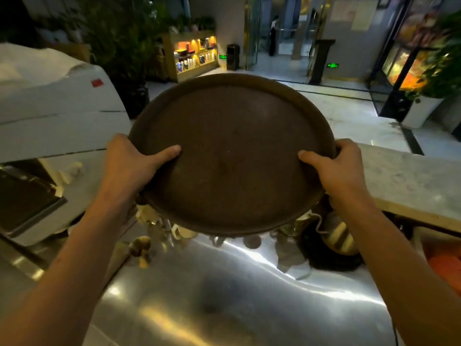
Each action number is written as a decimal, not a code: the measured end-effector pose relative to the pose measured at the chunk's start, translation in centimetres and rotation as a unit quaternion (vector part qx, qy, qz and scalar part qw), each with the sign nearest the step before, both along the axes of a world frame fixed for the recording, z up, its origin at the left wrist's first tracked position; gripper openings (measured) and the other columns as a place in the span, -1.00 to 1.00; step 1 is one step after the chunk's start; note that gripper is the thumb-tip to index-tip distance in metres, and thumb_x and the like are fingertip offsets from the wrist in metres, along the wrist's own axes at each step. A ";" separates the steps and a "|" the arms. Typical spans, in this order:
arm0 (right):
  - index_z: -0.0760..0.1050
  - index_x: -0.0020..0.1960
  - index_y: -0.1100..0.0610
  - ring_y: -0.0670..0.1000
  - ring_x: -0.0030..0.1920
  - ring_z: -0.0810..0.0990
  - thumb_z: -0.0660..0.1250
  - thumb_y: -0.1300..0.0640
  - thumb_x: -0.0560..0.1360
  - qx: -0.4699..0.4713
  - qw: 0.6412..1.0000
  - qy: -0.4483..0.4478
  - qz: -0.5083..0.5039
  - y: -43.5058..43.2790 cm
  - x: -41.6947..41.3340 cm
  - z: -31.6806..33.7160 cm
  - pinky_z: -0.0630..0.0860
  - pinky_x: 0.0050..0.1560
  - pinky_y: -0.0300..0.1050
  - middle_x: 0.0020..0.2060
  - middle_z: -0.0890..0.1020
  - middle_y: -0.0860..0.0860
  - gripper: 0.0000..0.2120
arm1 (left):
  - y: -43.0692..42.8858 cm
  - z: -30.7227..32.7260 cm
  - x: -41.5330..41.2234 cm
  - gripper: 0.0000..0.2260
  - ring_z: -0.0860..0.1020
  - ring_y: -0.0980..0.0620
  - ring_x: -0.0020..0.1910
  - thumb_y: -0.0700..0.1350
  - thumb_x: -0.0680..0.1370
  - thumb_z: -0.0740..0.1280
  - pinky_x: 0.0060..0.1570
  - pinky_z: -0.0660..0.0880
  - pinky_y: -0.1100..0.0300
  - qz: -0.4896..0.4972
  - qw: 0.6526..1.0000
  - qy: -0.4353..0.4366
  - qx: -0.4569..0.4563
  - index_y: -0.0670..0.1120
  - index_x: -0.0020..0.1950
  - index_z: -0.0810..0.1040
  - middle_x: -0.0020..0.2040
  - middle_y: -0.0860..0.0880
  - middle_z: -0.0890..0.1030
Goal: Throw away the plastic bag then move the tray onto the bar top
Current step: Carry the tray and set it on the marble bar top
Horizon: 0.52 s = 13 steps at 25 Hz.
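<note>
Filling the middle of the frame, a round brown tray (232, 151) with a matte, finely grained face and a low raised rim is held up in the air by both hands. The left hand (132, 163) is clamped on the tray's lower-left edge, thumb pressed flat on the upper face and the other fingers hidden beneath. The right hand (334, 168) grips the lower-right edge the same way, thumb on top, fingers curled round the rim. The tray is tilted, its far edge raised toward the top of the frame.

Below it, across the bottom of the frame, lies a polished steel counter (224, 295) with bright streaked reflections; small blurred objects sit under the tray's near edge. At the right of the frame runs the bar top (409, 181), a pale marbled stone slab with a thick flat edge; the tray is not on it. At the upper left stands a smooth white curved appliance (57, 101).
</note>
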State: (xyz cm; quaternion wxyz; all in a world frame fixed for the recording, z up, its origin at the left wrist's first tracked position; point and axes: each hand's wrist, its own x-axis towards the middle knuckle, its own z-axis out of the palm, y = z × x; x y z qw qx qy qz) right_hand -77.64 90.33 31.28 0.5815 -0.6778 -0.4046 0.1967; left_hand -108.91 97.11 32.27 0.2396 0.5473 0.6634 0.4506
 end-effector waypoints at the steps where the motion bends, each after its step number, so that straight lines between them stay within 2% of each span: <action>1: 0.38 0.19 0.11 0.05 -0.01 0.54 0.50 0.02 0.37 0.003 1.000 0.003 -0.003 2.0 -0.7 0.7 0.48 -0.19 -0.16 0.05 0.53 0.04 -0.51 | 2.0 0.8 -0.6 -0.24 0.51 -0.17 0.21 0.19 0.32 0.54 -0.09 0.44 0.04 -0.002 1.000 0.010 0.003 -0.18 0.33 0.36 0.27 -0.17 0.49; 5: 0.35 0.27 0.11 0.04 0.02 0.52 0.48 0.02 0.40 -0.005 1.000 0.011 -0.007 11.8 -4.0 3.6 0.44 -0.19 -0.18 0.09 0.50 0.02 -0.46 | 12.6 3.3 -3.8 -0.27 0.54 -0.09 0.16 0.20 0.33 0.53 -0.09 0.46 0.08 -0.036 0.999 0.023 0.015 -0.20 0.33 0.41 0.21 -0.09 0.53; 9: 0.34 0.27 0.13 0.04 0.01 0.51 0.47 0.04 0.42 -0.014 0.999 0.024 -0.025 21.9 -6.5 5.0 0.40 -0.30 -0.24 0.09 0.50 0.04 -0.49 | 24.4 4.4 -6.6 -0.03 0.54 -0.16 0.22 0.39 0.14 0.49 -0.02 0.56 0.01 -0.058 0.998 0.034 -0.004 -0.17 0.36 0.39 0.29 -0.16 0.52; 13: 0.32 0.27 0.12 0.05 0.00 0.52 0.45 0.01 0.45 -0.051 0.998 0.025 -0.034 31.8 -7.8 3.9 0.42 -0.28 -0.22 0.08 0.49 0.04 -0.50 | 35.1 3.3 -7.1 -0.18 0.47 -0.18 0.30 0.26 0.28 0.53 0.16 0.54 -0.08 -0.082 0.996 0.042 -0.011 -0.17 0.36 0.37 0.33 -0.18 0.47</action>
